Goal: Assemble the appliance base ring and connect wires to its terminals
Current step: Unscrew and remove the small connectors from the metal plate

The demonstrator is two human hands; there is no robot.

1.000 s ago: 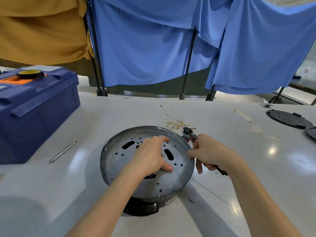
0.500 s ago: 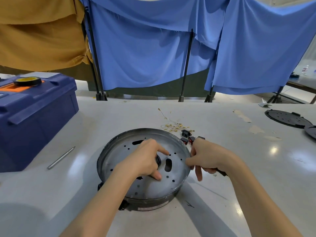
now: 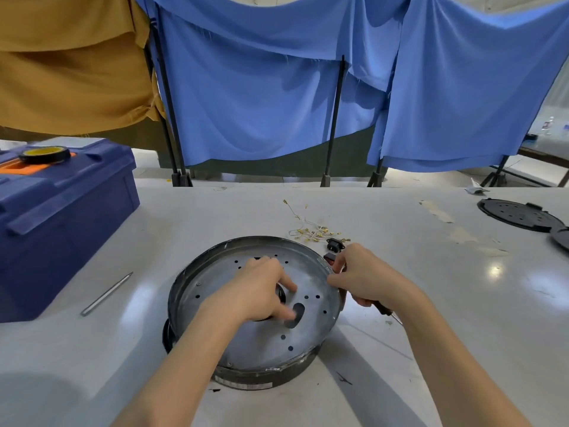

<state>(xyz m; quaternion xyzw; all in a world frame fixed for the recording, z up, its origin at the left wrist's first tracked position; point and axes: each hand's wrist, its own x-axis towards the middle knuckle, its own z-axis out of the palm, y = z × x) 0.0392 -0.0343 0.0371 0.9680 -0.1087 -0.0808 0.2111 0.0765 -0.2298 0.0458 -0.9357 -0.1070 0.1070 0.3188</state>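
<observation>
A round grey metal plate [image 3: 215,274] with many holes sits in the black appliance base ring [image 3: 277,379] on the white table. My left hand [image 3: 255,295] lies on the plate's middle, finger and thumb curled into the dark central opening. My right hand [image 3: 366,278] touches the plate's right rim with its fingertips and grips a dark-handled screwdriver [image 3: 385,309], tip pointing towards me. Behind the ring lie a bundle of thin wires with brass terminals [image 3: 314,232], a black socket part [image 3: 335,244] and a red part [image 3: 328,258].
A blue toolbox [image 3: 61,217] with a tape roll [image 3: 44,154] on top stands at the left. A thin metal rod [image 3: 106,294] lies beside it. Two black round covers [image 3: 520,214] rest at the far right. Blue and ochre cloths hang behind the table.
My left hand went from lying flat on the plate to curling into its central opening, and the plate with its ring turned a little. My right hand stayed at the rim.
</observation>
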